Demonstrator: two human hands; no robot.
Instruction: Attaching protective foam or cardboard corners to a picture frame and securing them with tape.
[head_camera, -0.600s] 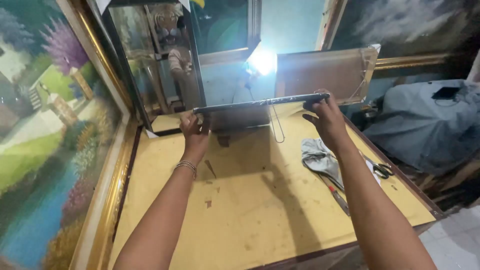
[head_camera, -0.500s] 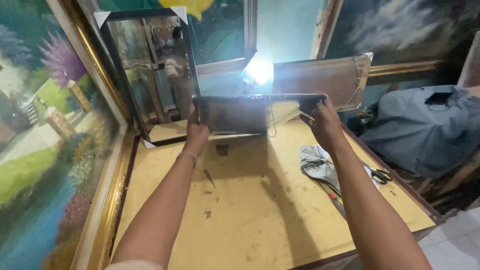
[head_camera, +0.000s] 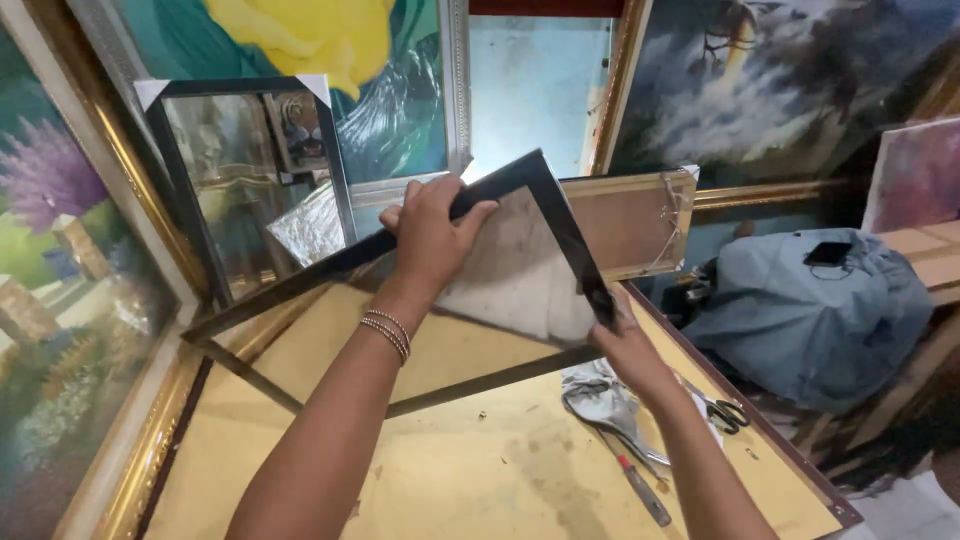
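The black frame is held tilted above the yellow worktop. Its top edge is gripped by the left hand, while its right side is clasped by the right hand.

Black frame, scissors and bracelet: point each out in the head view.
Black frame (head_camera: 560, 225), head view, on its upper right rail.
Scissors (head_camera: 722, 410), head view, on the dark handles.
Bracelet (head_camera: 386, 332), head view, on the beads at the left wrist.

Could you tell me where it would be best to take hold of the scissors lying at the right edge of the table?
Probably by the black handle loops of the scissors, coming from the right edge of the table. The loops point outward toward that edge, while the blades run back under the grey cloth beneath the right hand.
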